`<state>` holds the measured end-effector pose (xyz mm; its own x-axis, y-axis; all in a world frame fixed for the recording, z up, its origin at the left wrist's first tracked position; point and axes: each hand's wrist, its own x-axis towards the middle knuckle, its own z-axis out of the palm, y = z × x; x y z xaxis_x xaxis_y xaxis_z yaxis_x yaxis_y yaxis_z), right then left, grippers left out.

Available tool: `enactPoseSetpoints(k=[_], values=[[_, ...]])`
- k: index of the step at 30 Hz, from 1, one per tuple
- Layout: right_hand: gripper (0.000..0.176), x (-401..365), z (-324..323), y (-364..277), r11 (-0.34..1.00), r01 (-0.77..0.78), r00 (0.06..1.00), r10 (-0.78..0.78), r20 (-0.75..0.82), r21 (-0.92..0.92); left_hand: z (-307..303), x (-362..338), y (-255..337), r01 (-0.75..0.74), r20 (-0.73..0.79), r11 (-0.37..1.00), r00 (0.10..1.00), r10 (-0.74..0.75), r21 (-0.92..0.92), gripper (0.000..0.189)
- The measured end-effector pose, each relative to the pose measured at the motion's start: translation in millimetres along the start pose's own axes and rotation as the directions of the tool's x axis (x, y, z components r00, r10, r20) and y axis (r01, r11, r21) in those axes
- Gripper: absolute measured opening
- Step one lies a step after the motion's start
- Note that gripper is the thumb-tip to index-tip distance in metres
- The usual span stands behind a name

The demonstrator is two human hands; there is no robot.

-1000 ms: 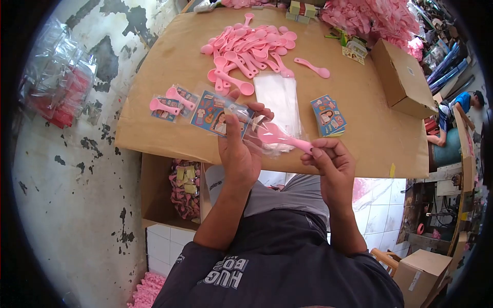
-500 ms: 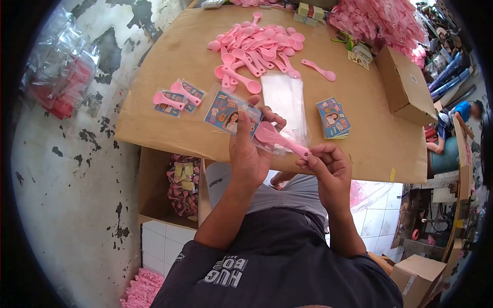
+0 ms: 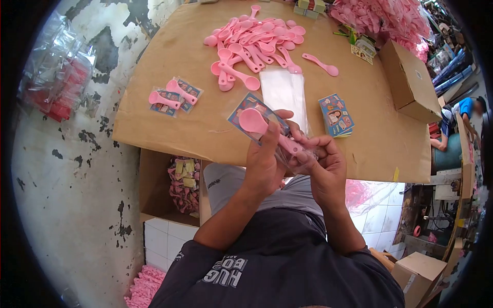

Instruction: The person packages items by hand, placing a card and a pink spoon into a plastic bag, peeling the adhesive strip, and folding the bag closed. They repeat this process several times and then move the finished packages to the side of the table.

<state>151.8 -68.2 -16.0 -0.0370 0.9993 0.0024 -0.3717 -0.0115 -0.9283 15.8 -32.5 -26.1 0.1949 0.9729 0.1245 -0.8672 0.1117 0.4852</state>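
A pink spoon (image 3: 253,121) lies over a blue printed card (image 3: 237,114) inside a see-through plastic bag (image 3: 289,160). My left hand (image 3: 264,161) is closed on the bag, its thumb across the spoon's handle. At the bag's near end, by the tip of the handle, the fingers of my right hand (image 3: 326,167) pinch the plastic. Just beyond my hands is a stack of flat see-through bags (image 3: 282,87). A pile of blue cards (image 3: 336,117) sits to the right. Two packed spoons with cards (image 3: 174,96) rest at the left.
Loose pink spoons (image 3: 257,38) are heaped at the table's far side, with a single spoon (image 3: 321,64) apart. A cardboard box (image 3: 411,82) stands at the right edge. Large bags of pink items (image 3: 377,20) fill the back right. Another person (image 3: 465,110) is at far right.
The spoon has gone from lying partly out of the bag to lying over the card within it. My right hand has moved from the spoon's handle to the bag's end.
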Motion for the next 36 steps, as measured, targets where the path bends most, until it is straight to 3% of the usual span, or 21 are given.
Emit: enactPoseSetpoints(k=[5,7,11,14,16,17,19,20,22,24,26,27,28,30,31,32,34,36], values=[[0.029,-4.8,-0.4,0.1,0.989,0.121,0.989,-0.127,-0.08,-0.083,10.1,-2.4,-8.4,0.088,0.03,0.996,0.996,-0.087,-0.016,0.039],[0.038,-2.6,-7.8,10.4,0.953,0.228,0.964,-0.249,-0.089,-0.199,11.8,-3.9,-13.6,0.114,0.036,0.993,0.993,-0.115,0.02,0.04],[0.042,-1.9,-14.7,15.3,0.947,0.262,0.955,-0.282,-0.093,-0.185,15.9,-6.1,-17.0,0.162,0.022,0.987,0.987,-0.162,0.017,0.041],[0.051,0.7,-12.2,13.0,0.917,0.292,0.932,-0.337,-0.134,-0.273,10.8,-5.4,-16.0,0.175,0.046,0.985,0.984,-0.174,-0.005,0.041],[0.057,3.5,-3.9,-0.8,0.748,0.365,0.879,-0.472,-0.059,-0.554,5.7,-6.1,-11.3,0.202,0.04,0.979,0.979,-0.202,-0.002,0.042],[0.057,6.8,-2.3,-3.4,0.75,0.365,0.882,-0.469,-0.054,-0.552,3.5,-6.5,-8.3,0.234,0.038,0.972,0.972,-0.233,0.0,0.043],[0.05,13.6,-2.1,-8.3,0.361,0.528,0.741,-0.637,0.21,-0.768,9.1,-5.3,1.1,0.267,-0.026,0.964,0.963,-0.267,0.009,0.044],[0.05,14.3,-5.0,-11.2,0.363,0.53,0.742,-0.635,0.212,-0.767,10.7,-4.3,5.4,0.309,-0.086,0.951,0.948,-0.306,0.014,0.046],[0.03,14.9,-13.4,-18.3,0.265,0.687,0.686,-0.543,0.484,-0.676,2.0,0.2,12.7,0.327,-0.095,0.945,0.94,-0.327,-0.019,0.049],[0.024,13.6,-14.7,-26.7,0.31,0.699,0.692,-0.521,0.5,-0.644,-3.2,4.3,21.6,0.35,-0.111,0.935,0.929,-0.354,-0.059,0.052],[0.019,12.9,-22.6,-32.5,0.486,0.717,0.696,-0.541,0.471,-0.501,-0.5,6.8,32.9,0.328,-0.033,0.945,0.944,-0.327,0.009,0.055],[0.017,10.1,-28.3,-31.2,0.605,0.661,0.751,-0.544,0.376,-0.445,1.4,7.8,37.3,0.326,-0.006,0.945,0.945,-0.326,-0.004,0.058],[0.017,10.1,-30.5,-31.4,0.618,0.644,0.765,-0.529,0.367,-0.451,4.2,7.1,40.7,0.338,-0.023,0.941,0.941,-0.338,-0.014,0.058],[0.021,18.4,-34.0,-35.7,0.555,0.601,0.78,-0.566,0.269,-0.576,10.7,7.7,45.1,0.335,0.019,0.942,0.942,-0.335,0.004,0.06],[0.029,22.9,-37.7,-37.8,0.401,0.626,0.748,-0.553,0.368,-0.669,12.9,7.3,44.8,0.337,0.043,0.942,0.941,-0.336,-0.002,0.063],[0.029,25.8,-37.0,-37.8,0.4,0.621,0.75,-0.554,0.362,-0.675,14.3,7.2,42.8,0.344,0.046,0.939,0.938,-0.344,-0.003,0.063],[0.035,28.5,-28.8,-35.2,0.239,0.664,0.689,-0.562,0.457,-0.708,17.0,6.3,37.8,0.361,0.046,0.932,0.931,-0.363,0.041,0.064],[0.037,27.3,-20.7,-34.6,0.259,0.652,0.704,-0.555,0.443,-0.712,14.4,4.9,29.8,0.405,0.068,0.914,0.912,-0.404,0.011,0.061]])
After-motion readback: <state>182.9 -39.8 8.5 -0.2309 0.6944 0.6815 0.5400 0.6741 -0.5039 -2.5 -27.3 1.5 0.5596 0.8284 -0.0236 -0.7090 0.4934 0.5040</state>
